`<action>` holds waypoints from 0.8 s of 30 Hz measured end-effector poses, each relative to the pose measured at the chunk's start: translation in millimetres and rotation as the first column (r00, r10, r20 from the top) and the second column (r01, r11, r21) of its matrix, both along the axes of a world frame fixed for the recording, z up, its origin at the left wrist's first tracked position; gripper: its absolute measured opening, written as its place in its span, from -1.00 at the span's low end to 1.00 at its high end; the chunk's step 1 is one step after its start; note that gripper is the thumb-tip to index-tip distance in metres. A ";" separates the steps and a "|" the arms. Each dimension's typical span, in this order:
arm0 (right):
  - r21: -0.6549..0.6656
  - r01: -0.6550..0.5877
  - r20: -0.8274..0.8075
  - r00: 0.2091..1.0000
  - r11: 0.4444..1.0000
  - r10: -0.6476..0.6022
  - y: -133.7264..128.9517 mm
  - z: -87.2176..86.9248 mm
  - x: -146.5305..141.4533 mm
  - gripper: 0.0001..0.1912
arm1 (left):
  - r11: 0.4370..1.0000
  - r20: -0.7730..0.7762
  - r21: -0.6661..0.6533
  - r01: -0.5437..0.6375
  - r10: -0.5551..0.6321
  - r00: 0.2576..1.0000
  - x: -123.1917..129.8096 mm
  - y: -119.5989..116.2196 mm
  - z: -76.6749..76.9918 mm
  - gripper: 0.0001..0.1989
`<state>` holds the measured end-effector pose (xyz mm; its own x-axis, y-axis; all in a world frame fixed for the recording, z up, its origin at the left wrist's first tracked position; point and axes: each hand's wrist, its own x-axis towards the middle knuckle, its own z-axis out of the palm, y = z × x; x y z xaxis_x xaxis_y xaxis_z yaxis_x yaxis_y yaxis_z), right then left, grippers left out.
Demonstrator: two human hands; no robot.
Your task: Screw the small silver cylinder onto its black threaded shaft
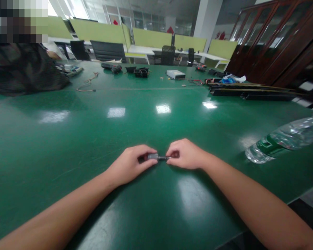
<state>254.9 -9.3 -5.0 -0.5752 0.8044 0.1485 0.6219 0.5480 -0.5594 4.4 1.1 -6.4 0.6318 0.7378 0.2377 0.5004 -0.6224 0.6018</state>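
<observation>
the left hand [133,161] has its grip closed around a small grey metal cylinder [153,157] over the near part of the glossy green counter [146,128], while the right hand [187,154] has its grip pinched on the cylinder's thin dark shaft [162,158], left of a clear green-labelled plastic bottle [279,140].

a part [153,157] between left hand [133,161] and right hand [186,154]; on the table [80,139], a bottle [272,146] to their right, a cable [86,90] behind
</observation>
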 end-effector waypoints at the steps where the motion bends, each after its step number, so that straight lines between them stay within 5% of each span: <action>1: 0.035 -0.010 -0.014 1.000 0.999 0.010 -0.5 -3.1 -6.5 -0.88 | 1.000 -0.002 0.003 0.005 -0.005 1.000 0.1 -0.4 0.4 -0.77; 7: 0.147 -0.030 -0.050 0.998 0.989 0.038 -0.2 -13.7 -23.9 -0.88 | 0.996 0.011 0.054 0.072 -0.072 0.997 -1.0 -0.7 0.6 -0.82; 24: 0.164 -0.062 -0.056 0.996 0.984 0.072 -2.9 -13.1 -18.7 -0.84 | 1.000 0.022 0.008 0.020 -0.020 1.000 -0.5 -0.7 -2.0 -0.82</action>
<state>236.2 -12.2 -18.1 -0.6129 0.7266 0.3103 0.5480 0.6739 -0.4956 4.0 0.5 -8.4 0.6410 0.7230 0.2575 0.4745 -0.6371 0.6074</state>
